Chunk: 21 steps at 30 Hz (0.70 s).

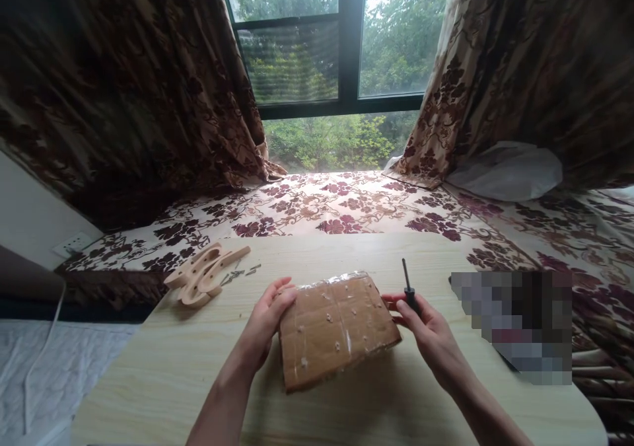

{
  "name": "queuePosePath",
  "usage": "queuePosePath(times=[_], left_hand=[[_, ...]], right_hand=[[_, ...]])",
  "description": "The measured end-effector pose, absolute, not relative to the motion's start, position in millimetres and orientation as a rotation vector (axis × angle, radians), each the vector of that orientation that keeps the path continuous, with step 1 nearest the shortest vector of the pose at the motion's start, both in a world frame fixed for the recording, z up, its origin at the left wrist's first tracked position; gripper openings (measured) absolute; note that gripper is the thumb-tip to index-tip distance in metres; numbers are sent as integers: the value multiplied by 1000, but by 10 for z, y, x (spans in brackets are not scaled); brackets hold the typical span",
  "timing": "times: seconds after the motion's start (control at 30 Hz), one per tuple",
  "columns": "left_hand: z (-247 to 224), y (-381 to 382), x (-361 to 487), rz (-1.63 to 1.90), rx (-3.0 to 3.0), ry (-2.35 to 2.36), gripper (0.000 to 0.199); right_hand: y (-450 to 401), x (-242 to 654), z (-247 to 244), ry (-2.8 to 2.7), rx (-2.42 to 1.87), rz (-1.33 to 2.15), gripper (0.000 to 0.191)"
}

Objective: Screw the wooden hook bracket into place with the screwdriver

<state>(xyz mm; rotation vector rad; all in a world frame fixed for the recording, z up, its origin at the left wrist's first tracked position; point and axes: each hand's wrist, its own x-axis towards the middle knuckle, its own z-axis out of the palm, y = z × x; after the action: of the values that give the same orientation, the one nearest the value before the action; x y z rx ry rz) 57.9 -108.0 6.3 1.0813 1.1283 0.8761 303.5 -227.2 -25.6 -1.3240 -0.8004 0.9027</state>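
A brown cardboard piece (317, 340), wrapped in clear tape and dotted with small pale torn spots, is tilted up over the table. My left hand (270, 314) grips its left edge, thumb on top and fingers partly hidden behind. At its right edge, my right hand (421, 317) is closed around the dark handle of a screwdriver (408, 284), whose shaft points up. Some fingers of that hand touch or support the cardboard's side. Curved light wooden pieces with holes (203, 277) lie at the table's left, beside several small screws (236, 275).
The pale wood-grain table (198, 367) has a rounded right corner. A pixelated dark item (520, 327) lies at its right. Beyond are a floral-covered ledge (341, 201), patterned curtains (198, 102), a window (349, 56) and a white plastic bag (510, 172).
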Motion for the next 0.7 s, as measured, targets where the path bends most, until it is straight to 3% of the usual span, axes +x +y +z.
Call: queuePosePath(times=[0.4,0.7], left_hand=[[147,-1037,677,981,1035,1077,58],[159,-1085,734,934,947,1098,47]], right_hand=[[-2531,2911,-335,-873,-1432,772,33],[-2547,2771,-237,-752,-1354,759,32]])
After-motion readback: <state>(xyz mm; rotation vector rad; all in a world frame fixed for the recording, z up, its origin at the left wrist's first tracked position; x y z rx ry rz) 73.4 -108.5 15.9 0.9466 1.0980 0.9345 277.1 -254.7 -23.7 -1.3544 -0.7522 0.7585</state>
